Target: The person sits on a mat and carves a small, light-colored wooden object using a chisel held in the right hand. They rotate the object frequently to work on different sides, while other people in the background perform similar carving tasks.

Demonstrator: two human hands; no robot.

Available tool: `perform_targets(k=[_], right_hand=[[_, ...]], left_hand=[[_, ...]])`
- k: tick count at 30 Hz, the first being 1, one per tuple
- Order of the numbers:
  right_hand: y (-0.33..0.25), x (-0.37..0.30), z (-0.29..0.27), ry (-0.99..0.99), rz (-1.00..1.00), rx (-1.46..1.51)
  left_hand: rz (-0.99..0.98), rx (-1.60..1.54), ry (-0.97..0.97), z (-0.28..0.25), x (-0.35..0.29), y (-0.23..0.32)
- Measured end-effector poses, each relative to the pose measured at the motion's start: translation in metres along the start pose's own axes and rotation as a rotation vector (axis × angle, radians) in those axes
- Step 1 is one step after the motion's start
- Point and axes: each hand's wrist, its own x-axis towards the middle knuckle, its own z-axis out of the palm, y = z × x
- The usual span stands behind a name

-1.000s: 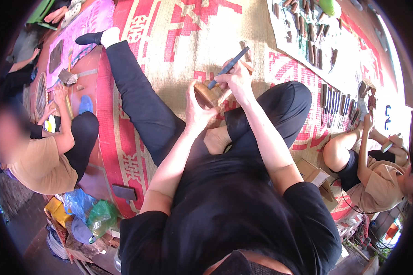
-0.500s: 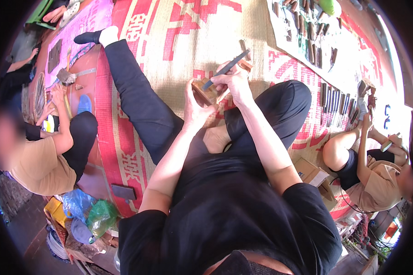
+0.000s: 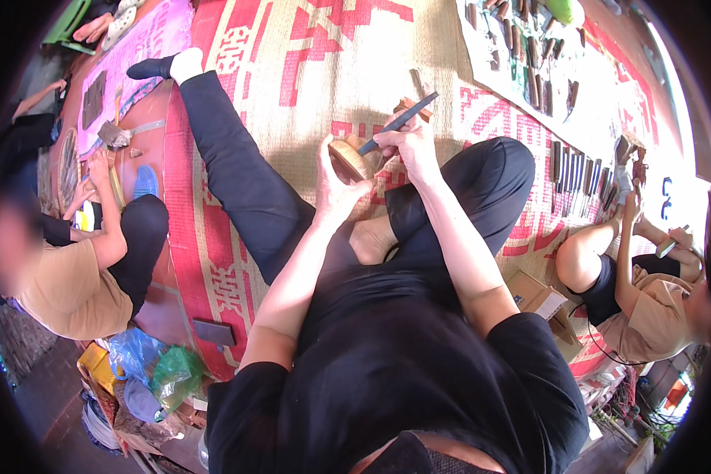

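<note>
My left hand (image 3: 336,193) grips a small brown wooden piece (image 3: 351,159) with a pale, rounded face, its fingers and thumb around the edges. In my right hand (image 3: 415,148) is a dark flat bar (image 3: 415,112), which looks like a file. It slants up to the right, its lower end at the right side of the wooden piece; whether they touch I cannot tell. Just beyond the right hand lies a reddish-brown wooden block (image 3: 425,115), partly hidden by the bar.
I sit on a red and straw-coloured mat (image 3: 292,134). Several wooden-handled tools lie on a white sheet (image 3: 482,59) at the far right, with a row of chisels (image 3: 578,183) nearer. Co-workers sit left and right. A cardboard box (image 3: 533,296) stands by my right elbow.
The dark bar and my right hand have shifted slightly right and nearer to me. The wooden piece has tilted in my left hand, showing more of its rounded face.
</note>
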Motion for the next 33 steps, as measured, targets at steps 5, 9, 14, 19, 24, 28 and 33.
perform_targets(k=[5,9,14,19,24,28,33], right_hand=[[-0.002,-0.002,0.008,-0.067,0.001,0.032],[0.001,0.0,0.006,0.044,-0.003,0.007],[-0.006,0.002,0.008,-0.028,0.011,-0.017],[-0.001,0.0,0.01,-0.043,0.064,0.041],[-0.012,0.001,0.012,0.003,-0.013,-0.087],[-0.012,-0.003,0.018,-0.059,0.019,0.026],[-0.006,0.01,0.008,0.007,0.023,-0.13]], left_hand=[[-0.056,-0.144,-0.025,0.0,0.004,-0.003],[-0.04,-0.111,-0.01,0.0,0.003,-0.006],[-0.088,-0.208,-0.028,0.001,0.002,0.0],[-0.074,-0.13,-0.024,0.0,0.003,0.01],[-0.074,-0.199,-0.035,0.001,0.003,-0.005],[-0.046,-0.143,-0.033,0.001,0.002,0.007],[-0.067,-0.203,-0.047,0.002,0.002,0.002]])
